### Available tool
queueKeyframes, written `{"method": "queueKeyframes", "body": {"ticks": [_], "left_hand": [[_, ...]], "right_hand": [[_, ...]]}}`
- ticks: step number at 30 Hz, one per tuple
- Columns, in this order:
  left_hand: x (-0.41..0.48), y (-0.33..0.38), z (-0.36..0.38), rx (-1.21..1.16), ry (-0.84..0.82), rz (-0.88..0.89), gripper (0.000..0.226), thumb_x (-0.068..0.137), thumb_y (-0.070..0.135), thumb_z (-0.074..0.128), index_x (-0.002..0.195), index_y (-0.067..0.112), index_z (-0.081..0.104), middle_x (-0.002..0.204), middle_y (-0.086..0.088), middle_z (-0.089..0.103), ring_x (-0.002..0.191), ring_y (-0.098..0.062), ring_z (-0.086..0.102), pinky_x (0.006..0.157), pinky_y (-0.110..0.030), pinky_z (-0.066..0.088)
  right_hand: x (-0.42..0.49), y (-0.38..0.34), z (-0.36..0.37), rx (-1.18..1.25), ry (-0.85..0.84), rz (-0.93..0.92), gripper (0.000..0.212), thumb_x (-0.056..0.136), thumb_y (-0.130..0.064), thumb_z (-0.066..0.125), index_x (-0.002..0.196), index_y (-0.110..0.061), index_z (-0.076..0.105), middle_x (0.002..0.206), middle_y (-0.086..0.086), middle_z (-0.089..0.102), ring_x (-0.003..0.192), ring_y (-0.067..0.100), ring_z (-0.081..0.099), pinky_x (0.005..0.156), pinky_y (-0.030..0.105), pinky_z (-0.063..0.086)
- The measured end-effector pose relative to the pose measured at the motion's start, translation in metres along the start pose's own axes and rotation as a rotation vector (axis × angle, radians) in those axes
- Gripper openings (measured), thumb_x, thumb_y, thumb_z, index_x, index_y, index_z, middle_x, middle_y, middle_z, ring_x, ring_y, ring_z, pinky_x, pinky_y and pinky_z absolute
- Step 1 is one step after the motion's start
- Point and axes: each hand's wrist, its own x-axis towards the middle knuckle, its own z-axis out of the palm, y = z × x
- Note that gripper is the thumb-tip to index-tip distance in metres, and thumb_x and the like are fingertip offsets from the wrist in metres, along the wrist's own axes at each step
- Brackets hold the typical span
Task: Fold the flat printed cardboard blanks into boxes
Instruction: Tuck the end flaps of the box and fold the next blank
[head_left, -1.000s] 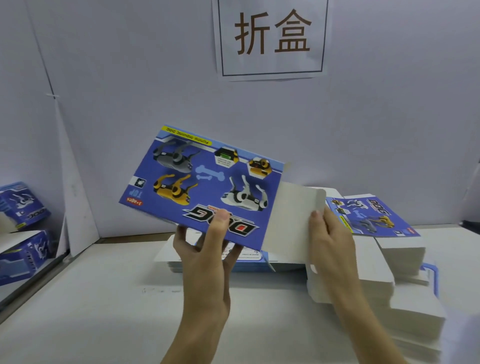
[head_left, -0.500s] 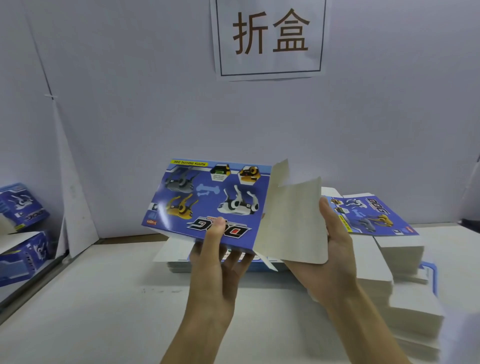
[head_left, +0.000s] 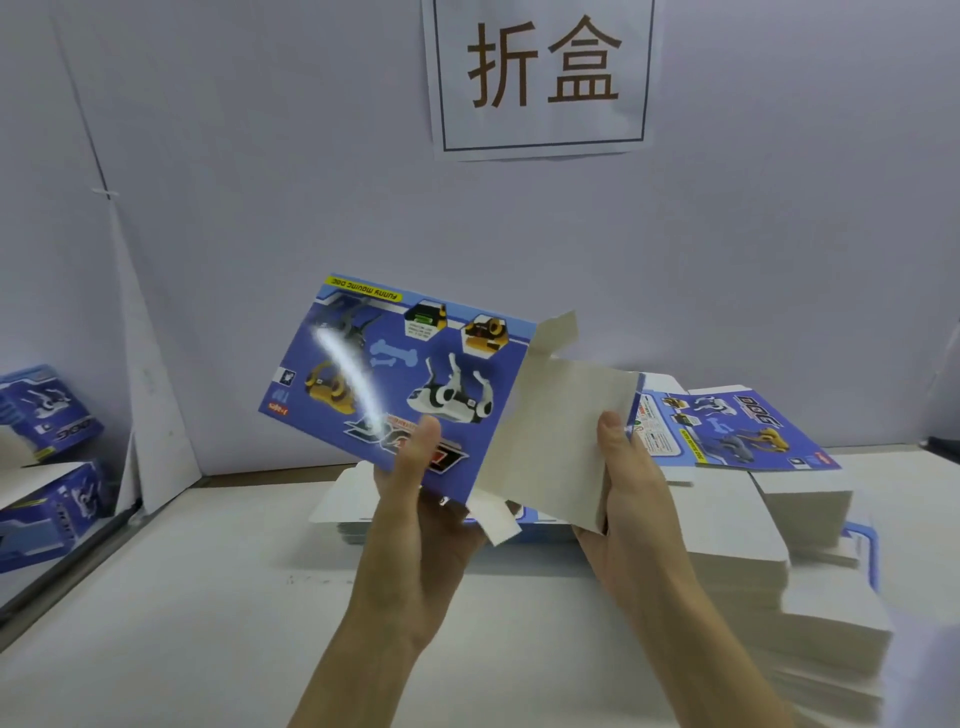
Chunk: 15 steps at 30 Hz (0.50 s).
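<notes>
I hold one blue printed cardboard blank (head_left: 400, 374) up above the table, its toy-dog artwork facing me. My left hand (head_left: 415, 499) grips its lower edge, thumb on the printed face and fingers behind. My right hand (head_left: 623, 488) grips the plain grey side panel (head_left: 556, 431), which is bent toward me along the crease; the thumb lies on the panel's inner face. A small flap sticks up at the panel's top and another hangs below the blank. A stack of flat blanks (head_left: 737, 431) lies to the right on the table.
A second low pile of blanks (head_left: 343, 504) lies on the white table (head_left: 208, 623) behind my hands. Folded blue boxes (head_left: 47, 410) sit at the far left beyond a partition. A paper sign (head_left: 540, 73) hangs on the back wall.
The blank came down and nearer to me. My right hand swung the grey side panel from flat to bent forward, opening the blank along its crease.
</notes>
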Motion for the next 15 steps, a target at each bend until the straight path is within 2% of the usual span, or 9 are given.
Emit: {"method": "queueKeyframes", "body": {"ticks": [2,4,6,8,10,12,13,15], "left_hand": [[-0.001,-0.005,0.001,0.051,-0.042,-0.016,0.088,0.060,0.031,0.078,0.140,0.021,0.043,0.125,-0.016,0.064,0.108,-0.034,0.064,0.082,-0.057,0.055],[0.000,-0.007,0.001,0.079,-0.069,-0.044,0.088,0.060,0.025,0.080,0.140,0.021,0.044,0.124,-0.015,0.065,0.109,-0.036,0.064,0.081,-0.054,0.056],[0.000,-0.003,0.000,0.165,-0.051,-0.056,0.081,0.066,0.020,0.087,0.137,0.023,0.047,0.114,-0.011,0.070,0.098,-0.032,0.068,0.076,-0.051,0.058],[-0.001,0.009,-0.002,0.378,0.005,-0.028,0.087,0.058,0.030,0.082,0.136,0.030,0.043,0.102,-0.005,0.074,0.087,-0.025,0.072,0.070,-0.046,0.060],[-0.003,0.027,-0.010,0.615,0.066,0.001,0.103,0.048,0.041,0.080,0.140,0.038,0.034,0.097,0.000,0.075,0.085,-0.021,0.073,0.070,-0.041,0.060],[-0.006,0.049,-0.021,0.713,0.152,-0.005,0.114,0.043,0.047,0.080,0.143,0.042,0.027,0.091,0.005,0.076,0.079,-0.016,0.074,0.065,-0.035,0.059],[-0.007,0.061,-0.028,0.726,0.210,-0.010,0.112,0.041,0.050,0.080,0.141,0.040,0.031,0.087,0.006,0.076,0.074,-0.014,0.073,0.059,-0.032,0.058],[-0.004,0.083,-0.048,0.715,0.343,-0.004,0.089,0.044,0.055,0.080,0.125,0.033,0.051,0.077,0.008,0.074,0.060,-0.012,0.070,0.054,-0.028,0.055]], "right_hand": [[0.000,0.002,0.001,-0.033,0.023,-0.018,0.014,0.097,-0.037,0.050,0.101,-0.030,0.062,0.083,-0.008,0.075,0.072,0.007,0.072,0.056,0.027,0.058],[0.001,0.001,-0.001,0.000,0.050,-0.056,0.014,0.096,-0.036,0.051,0.099,-0.030,0.063,0.085,-0.008,0.076,0.075,0.008,0.072,0.055,0.027,0.058],[0.003,-0.002,-0.005,0.019,0.075,-0.066,0.019,0.096,-0.038,0.051,0.096,-0.031,0.069,0.091,-0.007,0.076,0.079,0.008,0.073,0.057,0.029,0.058],[0.007,-0.005,-0.012,-0.049,0.085,-0.003,0.033,0.097,-0.046,0.046,0.089,-0.032,0.075,0.089,-0.005,0.076,0.076,0.012,0.072,0.062,0.032,0.057],[0.012,-0.008,-0.019,-0.146,0.097,0.088,0.039,0.099,-0.049,0.040,0.101,-0.025,0.071,0.086,0.004,0.073,0.073,0.021,0.069,0.062,0.033,0.052],[0.014,-0.008,-0.024,-0.196,0.095,0.147,0.036,0.101,-0.043,0.039,0.116,-0.014,0.056,0.094,0.012,0.069,0.077,0.027,0.067,0.061,0.036,0.051],[0.015,-0.008,-0.026,-0.210,0.088,0.159,0.034,0.102,-0.039,0.041,0.119,-0.012,0.051,0.098,0.014,0.067,0.080,0.029,0.067,0.063,0.037,0.052],[0.017,-0.005,-0.030,-0.251,0.074,0.165,0.031,0.102,-0.034,0.043,0.123,-0.013,0.048,0.103,0.015,0.066,0.084,0.031,0.069,0.066,0.038,0.053]]}}
